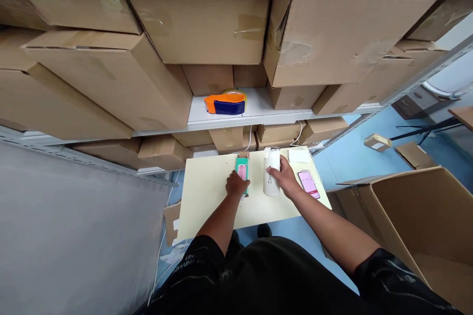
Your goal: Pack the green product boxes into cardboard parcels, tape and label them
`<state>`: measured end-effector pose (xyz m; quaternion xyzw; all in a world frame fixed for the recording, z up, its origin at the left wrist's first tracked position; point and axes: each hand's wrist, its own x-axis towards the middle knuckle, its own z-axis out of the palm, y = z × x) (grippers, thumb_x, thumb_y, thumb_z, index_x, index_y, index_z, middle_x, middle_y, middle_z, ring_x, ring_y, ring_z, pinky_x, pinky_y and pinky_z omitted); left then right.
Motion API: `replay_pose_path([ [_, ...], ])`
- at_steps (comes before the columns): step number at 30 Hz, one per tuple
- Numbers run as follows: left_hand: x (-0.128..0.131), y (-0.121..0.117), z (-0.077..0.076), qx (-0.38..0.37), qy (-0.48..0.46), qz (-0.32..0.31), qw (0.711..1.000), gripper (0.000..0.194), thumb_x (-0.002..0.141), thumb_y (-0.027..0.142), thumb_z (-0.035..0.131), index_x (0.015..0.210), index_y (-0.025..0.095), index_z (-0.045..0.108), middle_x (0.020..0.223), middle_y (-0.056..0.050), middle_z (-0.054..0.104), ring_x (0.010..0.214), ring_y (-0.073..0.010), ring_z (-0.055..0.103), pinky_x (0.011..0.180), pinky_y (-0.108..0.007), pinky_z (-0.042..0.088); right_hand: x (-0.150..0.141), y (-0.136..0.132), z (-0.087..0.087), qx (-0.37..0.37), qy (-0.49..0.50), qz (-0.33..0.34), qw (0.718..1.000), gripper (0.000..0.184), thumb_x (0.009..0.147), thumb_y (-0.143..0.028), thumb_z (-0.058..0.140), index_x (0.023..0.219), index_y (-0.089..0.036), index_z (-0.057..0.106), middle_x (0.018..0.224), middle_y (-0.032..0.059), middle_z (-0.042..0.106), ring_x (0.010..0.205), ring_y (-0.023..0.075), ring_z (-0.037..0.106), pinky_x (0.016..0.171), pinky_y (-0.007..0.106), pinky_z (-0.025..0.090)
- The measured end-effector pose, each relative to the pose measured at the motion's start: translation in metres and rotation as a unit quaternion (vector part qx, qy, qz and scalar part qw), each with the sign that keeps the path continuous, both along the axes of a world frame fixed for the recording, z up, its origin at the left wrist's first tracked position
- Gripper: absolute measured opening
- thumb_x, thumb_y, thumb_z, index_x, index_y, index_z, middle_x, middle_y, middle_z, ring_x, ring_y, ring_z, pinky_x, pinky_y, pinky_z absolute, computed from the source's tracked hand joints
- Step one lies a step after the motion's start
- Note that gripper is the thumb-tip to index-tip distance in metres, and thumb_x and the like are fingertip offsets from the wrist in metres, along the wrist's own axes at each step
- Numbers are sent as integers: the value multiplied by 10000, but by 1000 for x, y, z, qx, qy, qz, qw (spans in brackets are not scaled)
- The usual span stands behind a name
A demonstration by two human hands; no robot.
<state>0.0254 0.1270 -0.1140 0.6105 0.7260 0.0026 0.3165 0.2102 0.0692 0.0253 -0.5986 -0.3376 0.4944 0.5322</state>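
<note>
My right hand is wrapped round a white bottle with dark lettering and a grey top, upright over the table. To its left, my left hand has its fingers closed on the lower left side of a slim green box with a pink picture on its front. The box's brown end flaps stand out at top and bottom. Both things are over a pale yellow table. Right of the bottle lies a phone with a lit pink screen, and behind it a small white box.
A shelf rack full of cardboard boxes rises beyond the table. An orange and blue tape dispenser sits on its middle shelf. A large open carton stands on the floor at right. A grey wall bounds the left.
</note>
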Motion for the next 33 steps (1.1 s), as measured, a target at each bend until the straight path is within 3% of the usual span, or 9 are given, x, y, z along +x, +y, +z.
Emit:
replay_pose_path([
  [10,-10,-22,23,74,-39,-26,996,869,729,293,715,1496,219,314,1356,-165,599,1286,-369,555,1003,-462,455,-16,23,5,6,15,-3,1000,603,692,-372,813,1235,-262,575,1138,41,707,1038,269,647,883,407,531],
  [20,-24,-66,-5,124,-157,20,979,778,683,90,664,1412,183,407,1334,-157,583,1297,-331,536,1038,-432,477,-32,42,6,39,5,-34,999,557,659,-359,818,1139,-257,554,997,8,681,962,242,618,836,380,522],
  [28,-24,-78,-13,147,-175,39,973,745,698,63,665,1396,177,432,1350,-166,550,1339,-329,494,1111,-432,423,-56,29,-14,32,-2,25,999,629,639,-336,835,1187,-276,533,1053,7,654,958,227,610,840,374,532],
  [33,-20,-86,-14,160,-192,76,965,680,697,66,698,1324,172,456,1300,-160,551,1269,-311,542,1047,-414,475,-63,24,-19,36,-31,57,997,672,631,-346,836,1223,-275,524,1075,8,660,974,226,617,867,376,530],
])
